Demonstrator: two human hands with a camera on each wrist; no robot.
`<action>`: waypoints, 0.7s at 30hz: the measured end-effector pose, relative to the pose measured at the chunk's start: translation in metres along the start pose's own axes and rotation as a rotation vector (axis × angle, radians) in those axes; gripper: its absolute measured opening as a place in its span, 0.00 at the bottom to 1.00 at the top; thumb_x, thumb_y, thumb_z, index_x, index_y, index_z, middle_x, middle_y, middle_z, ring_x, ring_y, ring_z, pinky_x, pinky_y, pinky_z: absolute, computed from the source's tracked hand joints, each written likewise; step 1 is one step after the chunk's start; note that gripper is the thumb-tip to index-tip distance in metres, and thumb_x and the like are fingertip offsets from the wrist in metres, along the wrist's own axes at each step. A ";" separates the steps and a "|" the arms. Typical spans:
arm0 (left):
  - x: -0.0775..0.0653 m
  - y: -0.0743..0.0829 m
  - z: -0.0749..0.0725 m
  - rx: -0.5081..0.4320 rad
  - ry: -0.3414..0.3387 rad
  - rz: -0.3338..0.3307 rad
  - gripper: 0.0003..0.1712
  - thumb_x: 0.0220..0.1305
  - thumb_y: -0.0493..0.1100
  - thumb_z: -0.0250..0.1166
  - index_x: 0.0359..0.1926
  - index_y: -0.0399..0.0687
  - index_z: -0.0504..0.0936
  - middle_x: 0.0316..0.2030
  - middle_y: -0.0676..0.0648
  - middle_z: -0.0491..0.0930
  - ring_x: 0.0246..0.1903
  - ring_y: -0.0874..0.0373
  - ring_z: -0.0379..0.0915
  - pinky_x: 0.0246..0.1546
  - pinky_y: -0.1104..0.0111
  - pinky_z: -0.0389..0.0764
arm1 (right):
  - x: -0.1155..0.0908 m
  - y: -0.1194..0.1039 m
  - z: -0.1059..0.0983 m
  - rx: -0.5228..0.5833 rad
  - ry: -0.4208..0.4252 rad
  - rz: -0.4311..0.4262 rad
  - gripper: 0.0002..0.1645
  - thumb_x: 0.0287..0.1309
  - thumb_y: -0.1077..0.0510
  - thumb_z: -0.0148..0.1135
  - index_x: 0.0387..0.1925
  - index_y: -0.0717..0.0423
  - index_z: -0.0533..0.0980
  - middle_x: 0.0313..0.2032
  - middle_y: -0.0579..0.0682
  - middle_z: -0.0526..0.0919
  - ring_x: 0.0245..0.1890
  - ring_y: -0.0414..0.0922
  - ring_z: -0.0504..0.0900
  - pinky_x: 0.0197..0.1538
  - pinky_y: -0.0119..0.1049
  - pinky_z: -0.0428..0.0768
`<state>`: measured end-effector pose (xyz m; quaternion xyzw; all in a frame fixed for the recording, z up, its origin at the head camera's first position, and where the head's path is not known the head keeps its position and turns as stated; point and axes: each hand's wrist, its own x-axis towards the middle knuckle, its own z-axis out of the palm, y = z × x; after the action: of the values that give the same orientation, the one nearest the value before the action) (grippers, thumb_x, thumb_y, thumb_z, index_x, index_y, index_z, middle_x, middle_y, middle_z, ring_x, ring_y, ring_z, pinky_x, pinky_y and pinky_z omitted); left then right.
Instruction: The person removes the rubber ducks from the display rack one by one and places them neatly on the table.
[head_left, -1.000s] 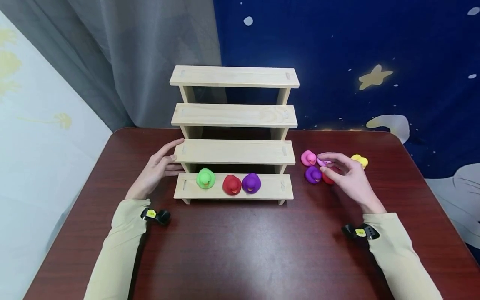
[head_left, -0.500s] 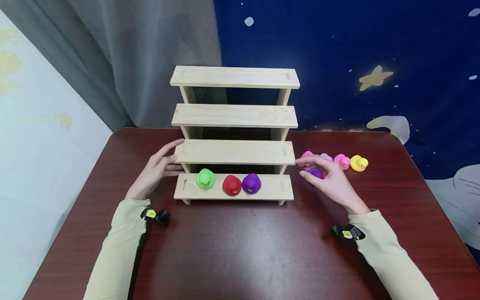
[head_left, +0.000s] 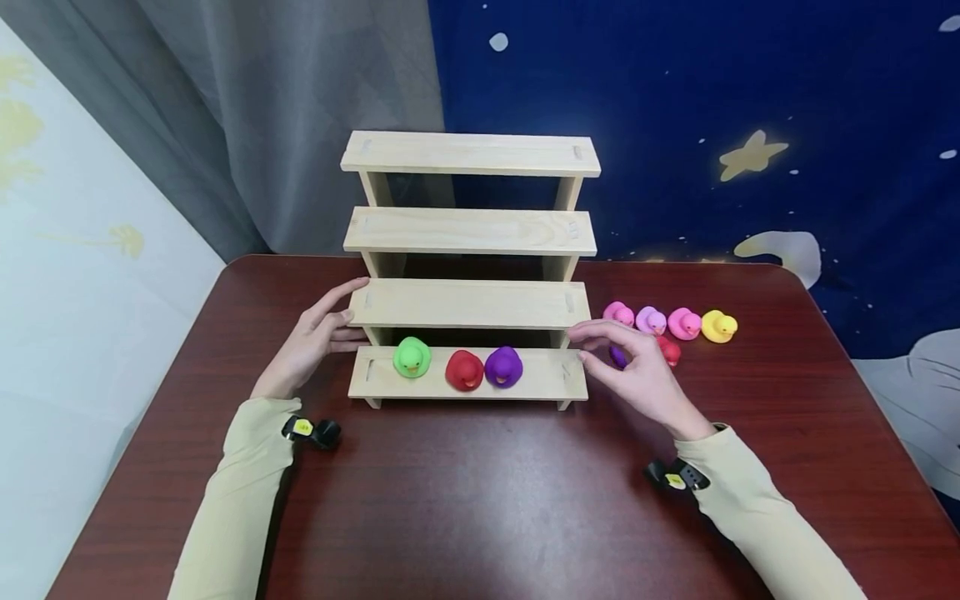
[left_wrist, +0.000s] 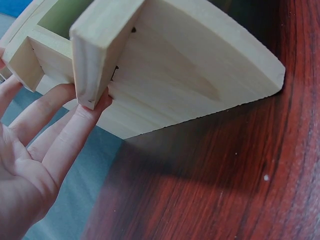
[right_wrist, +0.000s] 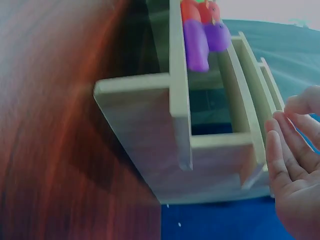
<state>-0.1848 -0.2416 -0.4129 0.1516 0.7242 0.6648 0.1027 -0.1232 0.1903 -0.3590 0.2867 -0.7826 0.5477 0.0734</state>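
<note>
A tiered wooden display shelf (head_left: 471,304) stands on the table. My left hand (head_left: 311,342) touches the left end of its second-lowest step; in the left wrist view, fairly straight fingers (left_wrist: 65,145) meet the board's end. Green (head_left: 412,357), red (head_left: 464,370) and purple (head_left: 503,367) rubber ducks sit on the lowest step. My right hand (head_left: 637,371) hovers by the shelf's right end, fingers loosely bent. Nothing shows between those fingers in the right wrist view, where the hand (right_wrist: 300,160) is beside the steps. It partly hides another purple duck (head_left: 618,357).
Right of the shelf on the dark red table (head_left: 480,500) lie more ducks: pink (head_left: 618,313), lilac (head_left: 651,321), another pink (head_left: 684,323), yellow (head_left: 718,327) and red (head_left: 669,350). A grey curtain (head_left: 322,108) and a blue starry cloth (head_left: 660,125) hang behind.
My right hand has moved left from above the loose ducks to the shelf's right end, uncovering the lilac, pink and red ducks. The left hand and the ducks on the shelf stay put.
</note>
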 end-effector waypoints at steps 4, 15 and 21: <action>0.001 -0.001 0.001 -0.002 -0.001 -0.001 0.28 0.76 0.39 0.44 0.73 0.56 0.59 0.60 0.35 0.67 0.47 0.46 0.80 0.44 0.62 0.81 | 0.001 -0.001 0.010 -0.016 -0.026 0.001 0.16 0.50 0.79 0.63 0.43 0.71 0.79 0.43 0.64 0.82 0.44 0.48 0.80 0.46 0.35 0.78; 0.001 -0.002 0.003 -0.017 0.011 0.000 0.28 0.75 0.38 0.44 0.73 0.55 0.60 0.58 0.37 0.69 0.45 0.47 0.81 0.43 0.62 0.81 | 0.003 0.004 0.036 0.014 -0.098 0.032 0.14 0.52 0.77 0.63 0.43 0.72 0.79 0.42 0.63 0.82 0.39 0.53 0.82 0.45 0.53 0.77; 0.001 -0.002 0.003 -0.031 0.029 0.008 0.28 0.75 0.37 0.44 0.73 0.54 0.61 0.57 0.38 0.70 0.44 0.50 0.81 0.42 0.62 0.81 | 0.004 0.027 0.050 0.021 -0.090 0.043 0.16 0.52 0.76 0.64 0.44 0.67 0.80 0.42 0.58 0.84 0.37 0.50 0.83 0.45 0.50 0.79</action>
<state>-0.1847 -0.2390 -0.4153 0.1433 0.7145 0.6786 0.0918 -0.1310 0.1498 -0.3991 0.2948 -0.7854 0.5437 0.0232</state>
